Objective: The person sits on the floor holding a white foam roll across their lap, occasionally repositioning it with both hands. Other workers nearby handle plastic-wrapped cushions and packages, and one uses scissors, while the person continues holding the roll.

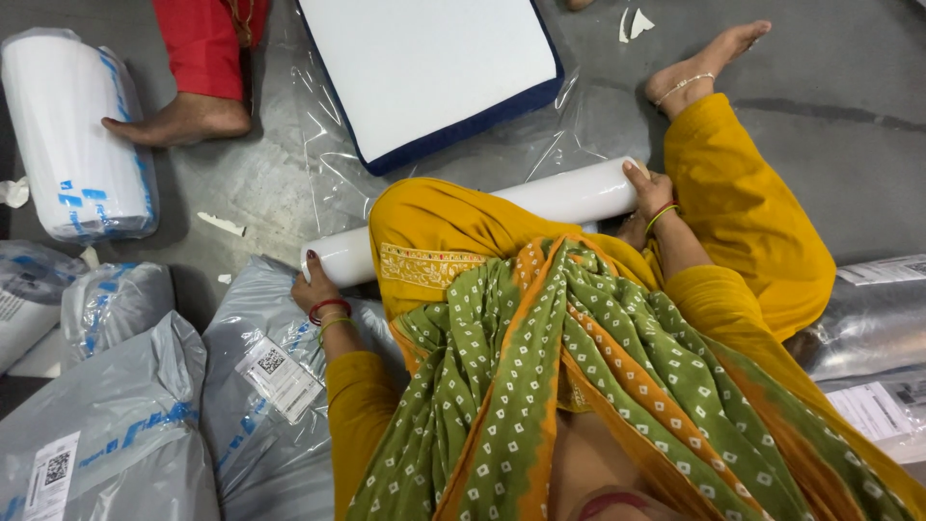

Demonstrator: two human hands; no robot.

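Two hands hold one long white roll (559,198), lying across your lap, its axis running left to right. Your left hand (313,285) cups the lower left end; your right hand (648,193) wraps fingers around the raised right end.

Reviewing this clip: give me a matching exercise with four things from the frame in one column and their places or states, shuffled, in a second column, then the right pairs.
Things:
1. white roll
2. white cushion with dark blue edge
3. rolled white bundle in clear wrap
4. grey mailer bag with label

Places or states:
A. lies flat on clear plastic sheet, top centre
B. held at both ends by the left hand and right hand
C. at the lower left, by the left wrist
D. at the far upper left, beside another person's foot

Pairs: 1-B, 2-A, 3-D, 4-C
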